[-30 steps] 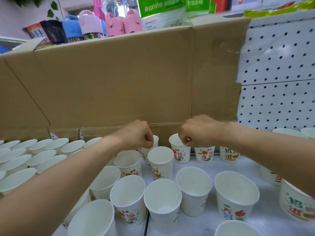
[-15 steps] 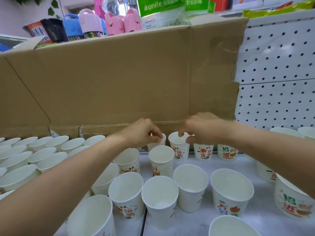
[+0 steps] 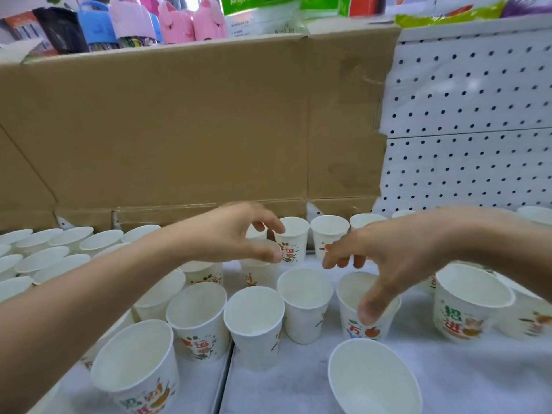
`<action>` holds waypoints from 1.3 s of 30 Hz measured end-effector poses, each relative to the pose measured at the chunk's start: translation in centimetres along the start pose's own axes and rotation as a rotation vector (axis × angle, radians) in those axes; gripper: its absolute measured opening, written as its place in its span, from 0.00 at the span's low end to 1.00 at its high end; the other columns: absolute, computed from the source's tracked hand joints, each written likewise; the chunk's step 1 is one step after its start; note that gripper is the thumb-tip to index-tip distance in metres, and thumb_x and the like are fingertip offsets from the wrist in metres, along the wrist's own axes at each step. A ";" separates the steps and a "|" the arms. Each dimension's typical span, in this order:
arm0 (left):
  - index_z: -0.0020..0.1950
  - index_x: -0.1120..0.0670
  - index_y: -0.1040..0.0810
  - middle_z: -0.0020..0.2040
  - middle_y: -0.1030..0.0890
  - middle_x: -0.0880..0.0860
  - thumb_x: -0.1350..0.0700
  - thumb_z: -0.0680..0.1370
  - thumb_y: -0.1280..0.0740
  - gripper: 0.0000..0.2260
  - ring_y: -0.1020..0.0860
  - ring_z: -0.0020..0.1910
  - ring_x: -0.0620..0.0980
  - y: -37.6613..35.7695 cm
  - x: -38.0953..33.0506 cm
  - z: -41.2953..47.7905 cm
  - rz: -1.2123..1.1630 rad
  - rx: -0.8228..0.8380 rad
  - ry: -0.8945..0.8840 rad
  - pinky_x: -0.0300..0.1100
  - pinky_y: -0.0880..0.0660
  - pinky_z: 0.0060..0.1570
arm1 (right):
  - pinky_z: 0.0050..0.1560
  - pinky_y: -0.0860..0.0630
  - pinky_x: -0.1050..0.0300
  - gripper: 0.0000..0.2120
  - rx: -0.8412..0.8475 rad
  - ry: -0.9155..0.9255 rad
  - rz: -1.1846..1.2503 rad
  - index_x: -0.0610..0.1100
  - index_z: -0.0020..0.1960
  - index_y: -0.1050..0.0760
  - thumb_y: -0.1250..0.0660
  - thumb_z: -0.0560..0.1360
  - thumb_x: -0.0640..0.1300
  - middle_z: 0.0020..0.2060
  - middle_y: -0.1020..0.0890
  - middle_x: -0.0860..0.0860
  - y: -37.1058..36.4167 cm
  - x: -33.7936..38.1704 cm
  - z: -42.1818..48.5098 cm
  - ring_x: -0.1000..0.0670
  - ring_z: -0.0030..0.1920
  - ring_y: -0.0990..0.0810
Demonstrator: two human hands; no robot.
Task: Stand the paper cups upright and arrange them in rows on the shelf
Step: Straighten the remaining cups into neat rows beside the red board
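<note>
**Paper cups on the shelf: all upright in view, rows only partly squared**

Bottom of frame: near-left cup and near-right cup, both mouth-up on the white shelf, well apart and in line with nothing. Just above, across the centre: middle row of upright cups, rims close or touching, ending at the thumb-side cup. At the right edge: right-edge cup, standing off alone. Over that row, right of centre: right hand, fingers spread wide and pointing down, thumb hanging across the thumb-side cup's mouth, gripping nothing. Left of centre: left hand in a loose open curve, index tip at the rim of a back-row cup, holding nothing; contact too blurred to call. Behind the hands: back row, side by side against the cardboard. Middle left: left block, packed in tidy lines.

Looks far along: no cup seen on its side, standing apparently finished within view. Leaves the near and right-hand cups to square into lines. Offers open room on bare shelf at lower right, none at left. Shows a seam between shelf panels at lower centre, likely to snag a sliding base. Cardboard and pegboard closing the far side; front lip out of view.
</note>
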State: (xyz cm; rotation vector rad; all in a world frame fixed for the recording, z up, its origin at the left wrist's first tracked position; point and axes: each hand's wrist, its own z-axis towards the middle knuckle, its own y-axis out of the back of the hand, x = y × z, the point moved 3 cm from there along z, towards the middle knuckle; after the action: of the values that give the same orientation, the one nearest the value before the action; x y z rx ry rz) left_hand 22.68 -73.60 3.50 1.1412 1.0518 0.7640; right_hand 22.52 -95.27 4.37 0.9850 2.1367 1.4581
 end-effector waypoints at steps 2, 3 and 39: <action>0.58 0.43 0.20 0.52 0.20 0.38 0.33 0.68 0.31 0.22 0.24 0.52 0.35 0.1 -1.9 -0.3 -0.095 0.012 -0.032 0.33 0.29 0.44 | 0.60 0.28 0.58 0.37 -0.003 -0.027 0.004 0.63 0.69 0.37 0.27 0.64 0.65 0.59 0.29 0.64 -0.4 -0.1 -0.1 0.58 0.59 0.27; 0.57 0.43 0.20 0.51 0.20 0.38 0.30 0.67 0.33 0.24 0.23 0.50 0.36 -0.2 -3.0 -0.4 -0.095 0.056 -0.024 0.35 0.27 0.44 | 0.59 0.28 0.58 0.36 -0.005 -0.041 -0.008 0.63 0.68 0.37 0.27 0.64 0.65 0.59 0.29 0.63 -0.7 -0.2 -0.1 0.57 0.58 0.27; 0.67 0.48 0.32 0.55 0.24 0.44 0.44 0.65 0.21 0.35 0.23 0.53 0.47 -4.1 -6.4 6.6 -0.071 0.121 0.097 0.48 0.20 0.50 | 0.56 0.26 0.55 0.38 -0.315 -0.230 0.025 0.48 0.72 0.37 0.25 0.67 0.57 0.54 0.25 0.55 0.1 -7.1 1.5 0.52 0.52 0.26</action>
State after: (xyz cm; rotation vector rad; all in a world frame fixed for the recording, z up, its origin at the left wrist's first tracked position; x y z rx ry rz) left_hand 26.57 -82.70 1.67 1.1714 1.2277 0.7132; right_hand 28.35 -99.44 3.27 1.0073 1.6782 1.5495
